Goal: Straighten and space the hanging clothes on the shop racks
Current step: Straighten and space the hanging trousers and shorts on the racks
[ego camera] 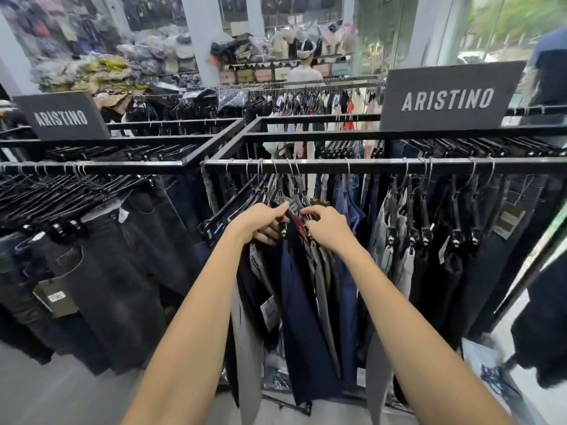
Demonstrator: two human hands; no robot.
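Note:
A black rack rail (368,165) carries trousers on black clip hangers. In the middle hangs a navy pair of trousers (303,302) with a red tag at its waistband. My left hand (260,223) grips the hanger clips just left of that pair, fingers curled round them. On the other side of the pair, my right hand (326,227) pinches the waistband and tag. Grey trousers (325,289) hang bunched right behind the navy pair. Further right, dark and grey trousers (429,250) hang more evenly spaced.
A second rack (92,167) on the left holds black jeans packed close. Two black "ARISTINO" signs (448,99) stand on the racks. More racks and shelves of bags fill the back, where a person (303,72) stands. Another person (549,65) is at the far right.

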